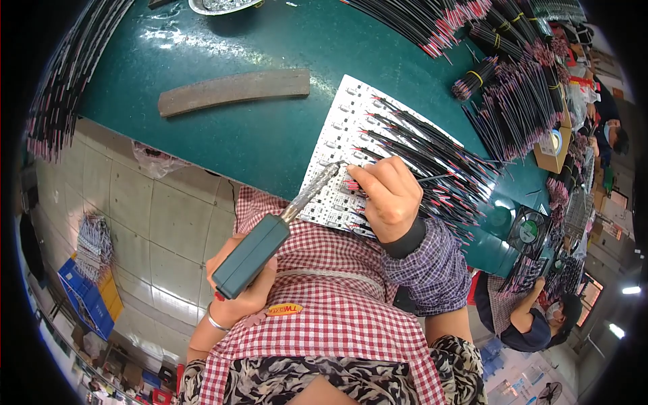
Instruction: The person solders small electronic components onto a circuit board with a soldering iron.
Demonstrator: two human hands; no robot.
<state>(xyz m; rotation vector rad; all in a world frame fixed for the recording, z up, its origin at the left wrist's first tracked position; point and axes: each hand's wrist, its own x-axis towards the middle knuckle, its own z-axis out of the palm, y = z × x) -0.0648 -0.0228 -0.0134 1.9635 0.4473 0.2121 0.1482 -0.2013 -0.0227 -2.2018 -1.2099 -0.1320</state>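
Observation:
My left hand [237, 297] is closed round the green body of a soldering gun [251, 255]. Its metal shaft slants up to the right, and the tip comes down at the white circuit board [332, 143], beside my right fingertips. My right hand [391, 202] pinches a thin wire [435, 177] over the board; the wire's near end is hidden by the fingers. Rows of black and red wires [422, 145] are fixed along the board and trail off to the right. The board lies tilted at the table's near edge, against my checked apron.
On the green table [223, 138] lies a curved brown strip [236, 89]. A metal dish [223, 5] stands at the far edge. Wire bundles [516, 111] are heaped at the right, near a small fan [528, 229]. Another person [533, 317] sits at the right.

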